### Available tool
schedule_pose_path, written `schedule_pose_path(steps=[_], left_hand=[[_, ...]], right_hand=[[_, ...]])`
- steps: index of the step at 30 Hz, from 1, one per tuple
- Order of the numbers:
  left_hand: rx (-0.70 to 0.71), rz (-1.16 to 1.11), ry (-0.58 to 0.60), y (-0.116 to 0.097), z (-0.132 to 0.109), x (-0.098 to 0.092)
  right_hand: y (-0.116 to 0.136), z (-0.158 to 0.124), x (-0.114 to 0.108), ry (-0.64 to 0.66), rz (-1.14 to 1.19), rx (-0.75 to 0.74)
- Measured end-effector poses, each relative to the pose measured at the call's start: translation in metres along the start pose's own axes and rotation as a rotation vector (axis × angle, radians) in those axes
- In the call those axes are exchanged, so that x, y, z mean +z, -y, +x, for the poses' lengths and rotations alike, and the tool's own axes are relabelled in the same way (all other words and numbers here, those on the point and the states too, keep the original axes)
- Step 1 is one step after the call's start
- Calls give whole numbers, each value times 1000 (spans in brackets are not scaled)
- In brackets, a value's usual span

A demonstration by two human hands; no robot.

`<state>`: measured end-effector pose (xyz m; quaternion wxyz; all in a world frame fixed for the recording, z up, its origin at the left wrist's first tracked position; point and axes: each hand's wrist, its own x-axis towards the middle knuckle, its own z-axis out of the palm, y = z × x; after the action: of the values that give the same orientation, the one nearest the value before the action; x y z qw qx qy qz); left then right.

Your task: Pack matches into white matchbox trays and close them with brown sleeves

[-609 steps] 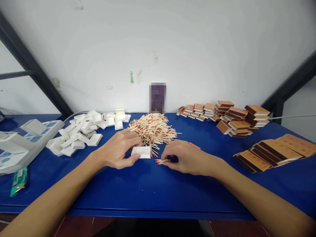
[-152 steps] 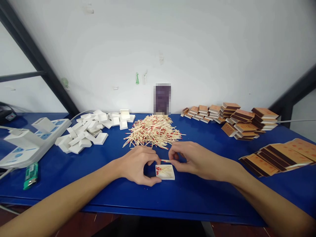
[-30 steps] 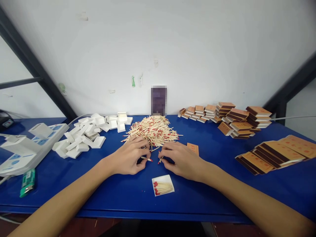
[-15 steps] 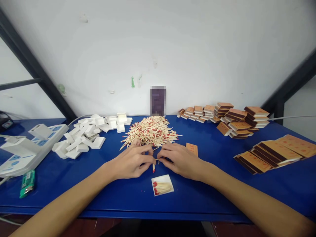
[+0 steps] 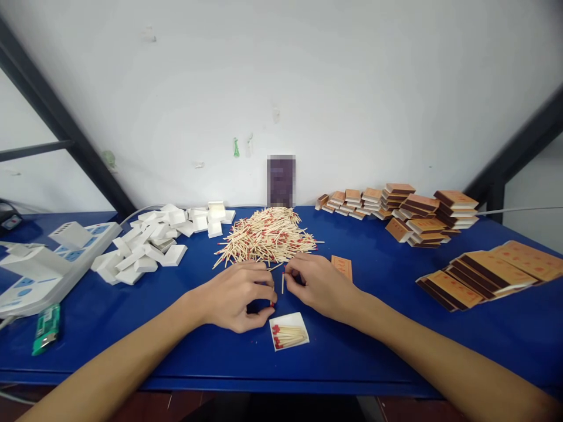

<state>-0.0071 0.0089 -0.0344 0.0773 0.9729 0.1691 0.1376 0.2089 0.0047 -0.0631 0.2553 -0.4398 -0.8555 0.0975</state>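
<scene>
My left hand curls its fingers and thumb around the red-headed end of matches, mostly hidden behind the fingers. Opposite it, my right hand is closed, its fingertips at the red head of a single match that points downward. Just below both hands lies a small white matchbox tray holding several matches, their heads to the left. Behind the hands spreads a big heap of loose matches. An orange matchbox sleeve lies partly hidden behind my right hand.
White empty trays are piled at left, beside a power strip and a green lighter. Matchboxes stand stacked at the back right, with flat orange sleeves nearer. A wall rises behind the blue table.
My left hand has lowered slightly and its thumb and fingers have parted more. My right fingertips have moved up to the match's head. The tray of matches has stayed put.
</scene>
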Motion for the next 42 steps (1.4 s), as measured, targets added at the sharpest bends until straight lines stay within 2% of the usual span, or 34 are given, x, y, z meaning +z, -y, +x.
schedule_pose_path(steps=[10, 16, 21, 25, 28, 33, 39, 42], left_hand=[[10, -50, -41, -4, 1, 3], [32, 22, -100, -1, 3, 10], [-37, 88, -165, 3, 3, 11], [-142, 148, -211, 11, 0, 4], [-193, 236, -173, 22, -5, -3], [-198, 280, -76, 31, -9, -5], [-233, 279, -87, 31, -8, -3], [-249, 263, -95, 32, -8, -3]], right_hand=[[-3, 4, -4, 37, 12, -104], [-3, 3, -3, 33, 146, -164], [7, 3, -7, 68, 233, -138], [6, 2, -10, 24, 195, -137], [0, 1, -10, -2, 66, -179], [-3, 1, -8, 67, -96, -200], [-1, 0, -9, 55, -124, -208], [0, -1, -11, 87, -84, -214]])
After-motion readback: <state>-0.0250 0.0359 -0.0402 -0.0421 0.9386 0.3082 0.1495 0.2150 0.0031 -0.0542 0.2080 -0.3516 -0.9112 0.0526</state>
